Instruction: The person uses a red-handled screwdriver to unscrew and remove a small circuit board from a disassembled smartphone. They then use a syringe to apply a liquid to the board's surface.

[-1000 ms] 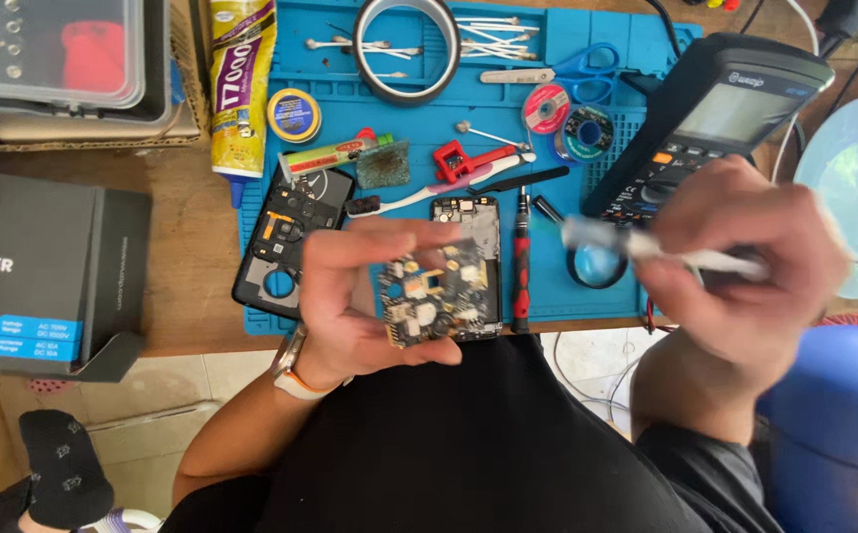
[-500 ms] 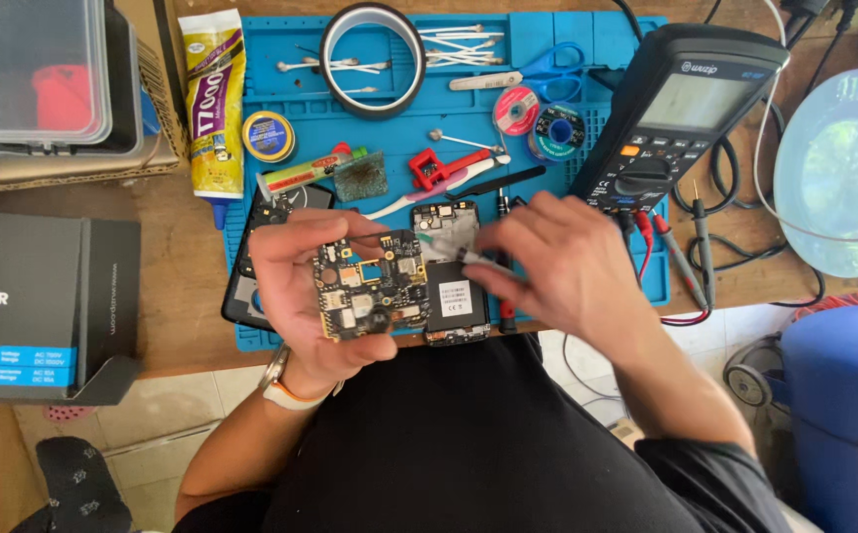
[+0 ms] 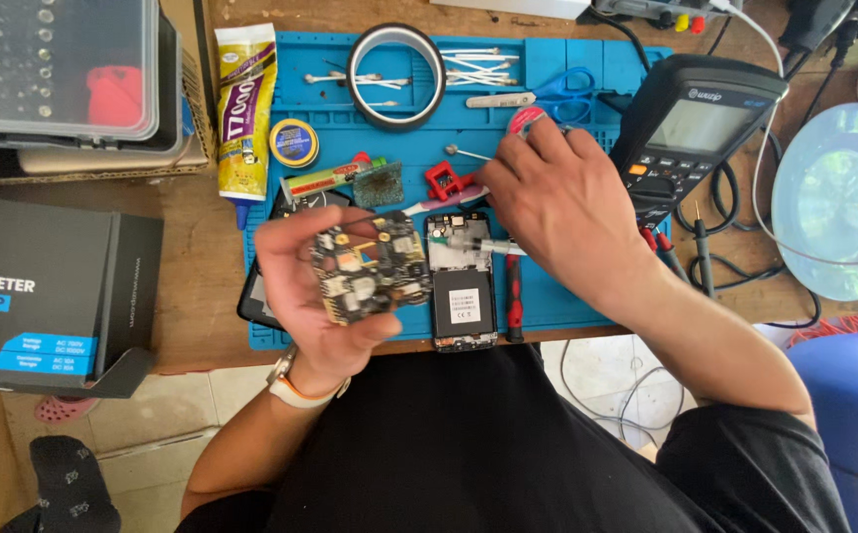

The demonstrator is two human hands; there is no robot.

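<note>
At the left edge of the desk (image 3: 202, 326): one clear box (image 3: 54, 69), cut off at the top, and one black carton (image 3: 44, 296), cut off at the side. On the left part of the blue mat (image 3: 567, 296): one yellow glue tube (image 3: 244, 109), one small round tin (image 3: 294, 143), one black phone shell (image 3: 256, 296) mostly hidden under the hand. Left hand (image 3: 315, 286) raised over the near edge of the desk, fingers closed around one circuit board (image 3: 370, 265), held tilted. Just right of it, flat on the mat: one open phone body (image 3: 461, 286). At the far edge of the mat: one ring of tape (image 3: 396, 74), a few cotton swabs (image 3: 473, 67), too mixed up to count, one pair of blue scissors (image 3: 557, 84). Right hand (image 3: 567, 202) pinching one thin tool (image 3: 478, 243), tip over the phone body; hard to see if touching. One red screwdriver (image 3: 514, 296), top hidden by the hand. Near the right edge: one black meter (image 3: 696, 123), two probes (image 3: 702, 252), one round lamp (image 3: 834, 202) cut off.
</note>
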